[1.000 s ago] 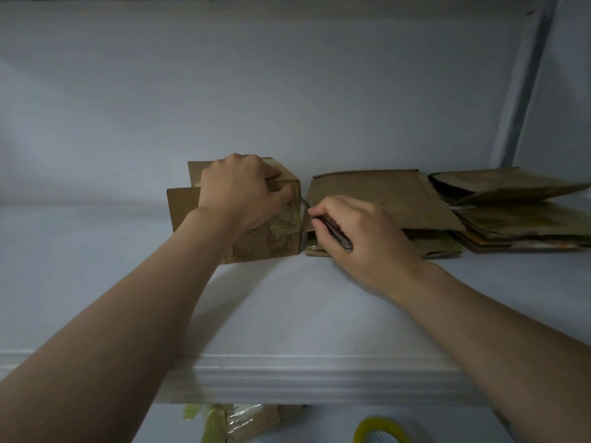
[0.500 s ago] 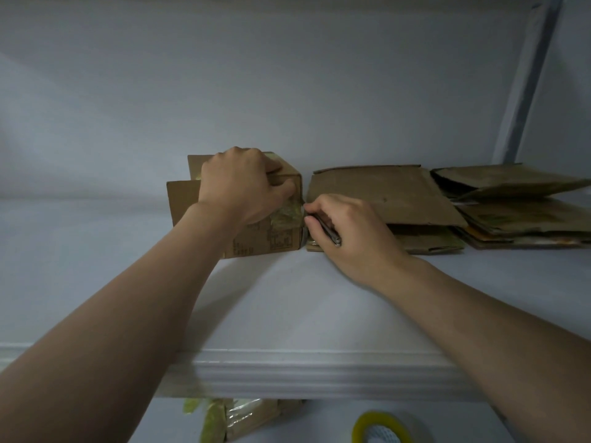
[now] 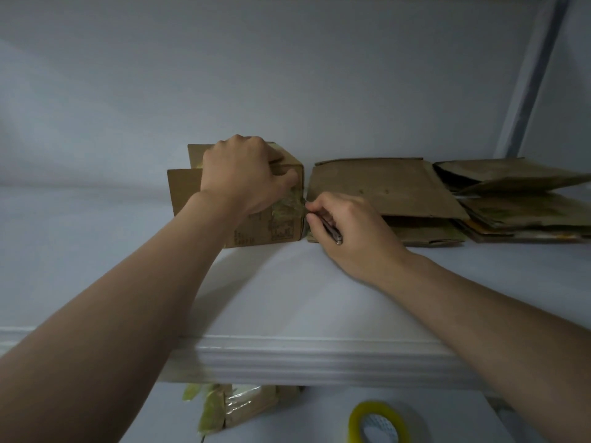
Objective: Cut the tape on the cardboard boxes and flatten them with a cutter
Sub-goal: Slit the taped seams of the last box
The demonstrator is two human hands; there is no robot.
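Note:
A small brown cardboard box (image 3: 268, 230) stands on a white shelf (image 3: 287, 302), with yellowish tape (image 3: 286, 207) over its right front corner. My left hand (image 3: 246, 177) grips the box from above, fingers curled over its top edge. Just right of the box, my right hand (image 3: 348, 228) holds a dark slim cutter (image 3: 331, 230), its tip hidden at the box's taped right edge. Flattened cardboard (image 3: 383, 187) lies right beside the box.
More flattened boxes (image 3: 518, 199) are stacked at the far right of the shelf. Below the shelf's moulded front edge (image 3: 303, 356) lie a taped cardboard piece (image 3: 236, 404) and a roll of yellow tape (image 3: 380, 423). A white wall rises behind.
My right hand has slid toward the box's right edge and slightly down along the tape with the cutter. The left hand keeps its grip on the box.

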